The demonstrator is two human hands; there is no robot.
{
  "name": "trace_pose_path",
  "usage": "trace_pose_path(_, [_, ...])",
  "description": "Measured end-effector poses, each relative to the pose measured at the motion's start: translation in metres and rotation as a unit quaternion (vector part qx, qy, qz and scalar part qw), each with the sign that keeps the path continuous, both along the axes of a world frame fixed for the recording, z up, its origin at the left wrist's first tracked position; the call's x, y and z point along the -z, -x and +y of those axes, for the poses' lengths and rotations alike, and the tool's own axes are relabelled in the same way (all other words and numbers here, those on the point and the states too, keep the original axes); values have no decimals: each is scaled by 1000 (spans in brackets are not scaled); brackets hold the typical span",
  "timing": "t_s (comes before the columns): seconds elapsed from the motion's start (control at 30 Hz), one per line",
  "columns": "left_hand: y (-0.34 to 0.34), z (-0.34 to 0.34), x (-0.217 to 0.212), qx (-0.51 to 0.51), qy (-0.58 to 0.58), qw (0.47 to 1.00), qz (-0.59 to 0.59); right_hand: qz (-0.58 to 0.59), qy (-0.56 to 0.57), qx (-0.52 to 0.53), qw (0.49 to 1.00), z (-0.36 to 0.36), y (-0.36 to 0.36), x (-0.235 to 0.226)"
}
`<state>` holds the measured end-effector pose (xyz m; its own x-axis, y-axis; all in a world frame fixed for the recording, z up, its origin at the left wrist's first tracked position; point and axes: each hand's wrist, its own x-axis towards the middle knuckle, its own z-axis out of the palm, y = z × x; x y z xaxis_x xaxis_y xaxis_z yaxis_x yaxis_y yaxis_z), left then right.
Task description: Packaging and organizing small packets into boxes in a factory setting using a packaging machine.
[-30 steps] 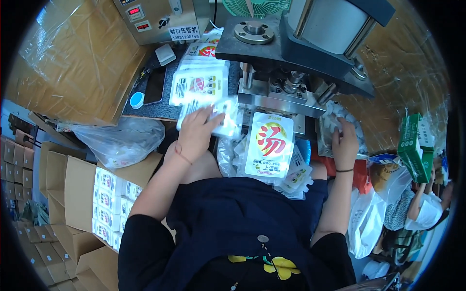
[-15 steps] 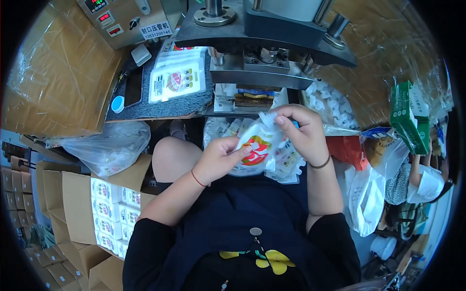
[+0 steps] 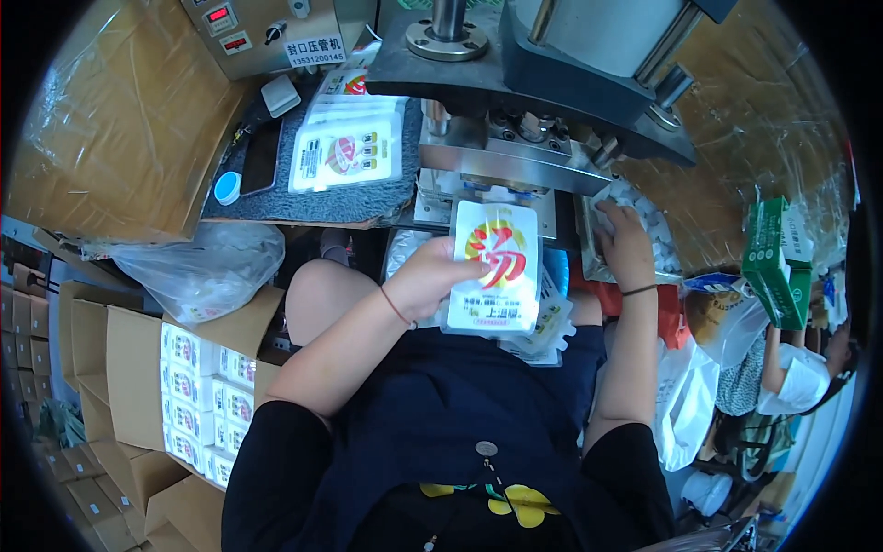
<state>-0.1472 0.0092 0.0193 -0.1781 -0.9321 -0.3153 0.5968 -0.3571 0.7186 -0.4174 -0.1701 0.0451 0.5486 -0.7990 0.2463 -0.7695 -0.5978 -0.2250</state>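
My left hand (image 3: 425, 279) pinches a flat white plastic pouch (image 3: 497, 299) with red and yellow print, thumb on top, at the left edge. The pouch lies face up above my lap, just in front of the press (image 3: 524, 158). My right hand (image 3: 631, 248) reaches into a metal tray (image 3: 591, 258) at the right of the press. Its thumb and fingers are apart over a heap of small white plastic pieces (image 3: 655, 216), and the fingertips are partly lost among them. More pouches (image 3: 549, 333) lie on my lap, partly covered by the held one.
Left of the press, a blue-grey mat (image 3: 359, 204) bears a row of overlapping pouches (image 3: 345, 152), a phone (image 3: 261, 161) and a blue cap (image 3: 227, 188). An open carton (image 3: 138, 368) of packed goods stands at left. A green box (image 3: 777, 262) and a person (image 3: 791, 368) are at right.
My right hand has let go of the pouch's top end and moved right into the tray. My left hand still holds the pouch, which is now turned flatter and more upright in view.
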Motion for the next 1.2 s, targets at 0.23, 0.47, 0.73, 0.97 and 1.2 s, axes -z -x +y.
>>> trace_pose_path(0.23, [-23,-7,25,-157,78,968,-177,-67,4,45,997,-3,-6,18])
trace_pose_path(0.47, [-127,10,7,-107,138,367,-914,-126,59,20,990,-8,8,20])
trace_pose_path(0.73, [-79,60,7,-210,164,834,-483,-295,-94,-110,944,54,-18,-13])
trace_pose_path(0.97, [-4,52,-22,-40,111,879,-463,-334,-166,-245,895,93,-76,-57])
trace_pose_path(1.2, [34,54,-11,63,55,994,-74,-183,-175,-315,915,77,-56,-63])
